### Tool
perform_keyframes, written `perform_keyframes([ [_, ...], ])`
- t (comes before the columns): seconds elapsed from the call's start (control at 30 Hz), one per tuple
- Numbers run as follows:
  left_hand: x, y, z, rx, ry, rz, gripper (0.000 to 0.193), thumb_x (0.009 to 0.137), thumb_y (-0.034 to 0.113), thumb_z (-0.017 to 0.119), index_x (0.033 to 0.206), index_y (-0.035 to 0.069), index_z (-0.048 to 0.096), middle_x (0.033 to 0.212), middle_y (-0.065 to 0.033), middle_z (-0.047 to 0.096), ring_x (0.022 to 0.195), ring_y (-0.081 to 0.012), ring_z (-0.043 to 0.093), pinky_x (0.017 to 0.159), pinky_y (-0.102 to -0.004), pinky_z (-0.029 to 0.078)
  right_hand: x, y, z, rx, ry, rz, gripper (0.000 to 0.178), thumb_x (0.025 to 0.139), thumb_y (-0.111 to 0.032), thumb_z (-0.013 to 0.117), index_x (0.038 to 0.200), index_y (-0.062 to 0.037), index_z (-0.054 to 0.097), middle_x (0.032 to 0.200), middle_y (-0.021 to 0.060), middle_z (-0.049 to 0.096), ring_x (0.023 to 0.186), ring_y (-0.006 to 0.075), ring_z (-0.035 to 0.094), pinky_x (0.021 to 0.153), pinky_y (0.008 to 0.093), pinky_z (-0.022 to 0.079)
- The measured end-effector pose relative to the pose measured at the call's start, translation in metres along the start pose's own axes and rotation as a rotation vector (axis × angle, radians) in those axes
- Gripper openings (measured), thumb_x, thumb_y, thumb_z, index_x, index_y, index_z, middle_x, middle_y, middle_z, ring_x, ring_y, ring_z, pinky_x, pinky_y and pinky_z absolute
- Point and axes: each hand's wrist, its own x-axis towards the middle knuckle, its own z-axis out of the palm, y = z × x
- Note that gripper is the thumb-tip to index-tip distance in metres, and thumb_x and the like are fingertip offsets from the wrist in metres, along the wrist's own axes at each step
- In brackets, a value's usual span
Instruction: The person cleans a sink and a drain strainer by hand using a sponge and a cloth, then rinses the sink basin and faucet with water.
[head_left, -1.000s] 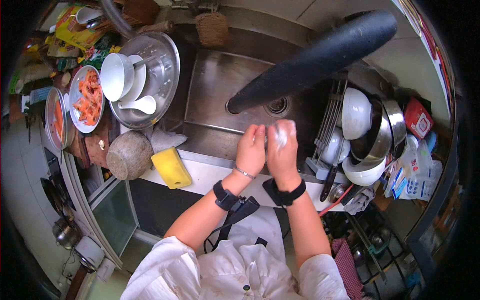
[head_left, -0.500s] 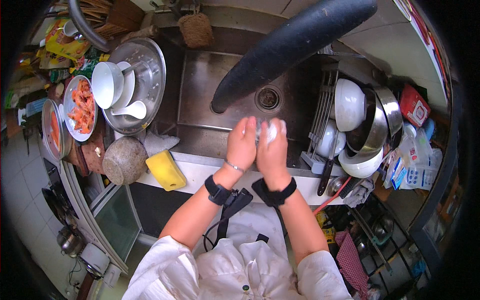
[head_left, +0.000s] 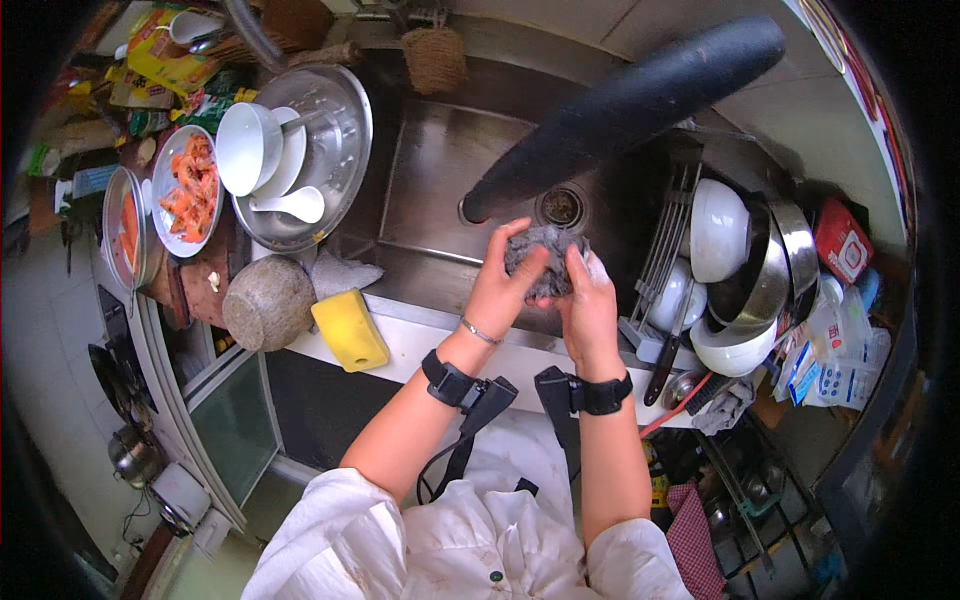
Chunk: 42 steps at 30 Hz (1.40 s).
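Note:
Over the near edge of the sink (head_left: pixel 415 160), my left hand (head_left: pixel 512 270) and my right hand (head_left: pixel 590 295) hold a crumpled grey scrubbing cloth (head_left: pixel 540 255) between them. Its exact kind is hard to make out; it looks like wet mesh or wool. White suds cling to the fingers of my right hand. Just beyond my hands, one end of a long black winter melon (head_left: pixel 630 120) rests in the sink, and its other end slants up to the far right. The round metal drain (head_left: pixel 560 207) shows beside it.
Left of the sink stand a steel basin (head_left: pixel 350 130) with white bowls and a spoon (head_left: pixel 300 205), a plate of shrimp (head_left: pixel 190 195), a stone mortar (head_left: pixel 268 302) and a yellow sponge (head_left: pixel 350 330). A rack (head_left: pixel 660 250), stacked bowls (head_left: pixel 720 230) and a black-handled knife (head_left: pixel 662 370) sit right.
My hands have drawn slightly apart and turned, and more of the grey cloth shows between them. The whole scene has shifted a little right in the picture.

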Motion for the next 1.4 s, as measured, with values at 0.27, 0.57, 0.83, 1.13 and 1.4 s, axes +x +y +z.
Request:
perform_keyframes([
  [0.27,0.004,0.003,-0.019,-0.136,0.015,-0.343,0.018,0.083,0.014,0.062,0.100,0.009,0.057,0.092,0.0014,0.057,0.080,-0.0088,0.053,0.063,-0.0217,0.045,-0.016,0.013,-0.016,-0.138,0.067,-0.050,0.016,0.088,-0.013,0.056,0.099,-0.0043,0.050,0.071,0.0000,0.050,0.052,0.0064,0.045,0.042,0.0211,0.038],
  [0.57,-0.009,-0.012,0.010,0.392,0.209,-0.005,0.028,0.091,0.027,0.053,0.092,-0.001,0.058,0.078,-0.0027,0.058,0.075,-0.0094,0.049,0.070,-0.0243,0.042,0.011,0.022,-0.016,-0.937,0.116,-0.547,0.021,0.086,-0.018,0.057,0.089,0.0031,0.055,0.085,0.0239,0.051,0.075,0.0411,0.051,0.062,0.0410,0.042],
  [0.83,0.004,-0.027,0.000,0.168,0.250,-0.095,0.040,0.091,0.035,0.051,0.089,-0.005,0.057,0.076,-0.0086,0.060,0.072,-0.0134,0.052,0.066,-0.0274,0.043,-0.007,0.023,0.014,-0.909,0.125,-0.440,0.026,0.085,-0.023,0.059,0.080,0.0023,0.060,0.079,0.0248,0.056,0.069,0.0384,0.057,0.059,0.0389,0.045],
  [1.13,0.013,-0.044,-0.013,0.348,0.209,-0.049,0.044,0.090,0.039,0.050,0.088,-0.004,0.060,0.072,-0.0165,0.062,0.068,-0.0217,0.058,0.064,-0.0327,0.045,-0.005,0.028,0.018,-0.904,0.149,-0.550,0.031,0.087,-0.026,0.056,0.078,0.0029,0.061,0.071,0.0251,0.056,0.069,0.0421,0.056,0.057,0.0428,0.043],
  [1.4,-0.011,-0.003,-0.013,-0.121,0.015,-0.397,0.026,0.090,0.029,0.055,0.099,0.005,0.057,0.091,0.0017,0.056,0.078,-0.0060,0.050,0.065,-0.0214,0.041,0.024,0.032,-0.017,-0.631,0.299,0.054,0.051,0.084,-0.039,0.059,0.077,0.0114,0.061,0.071,0.0211,0.063,0.065,0.0215,0.060,0.061,0.0356,0.044],
])
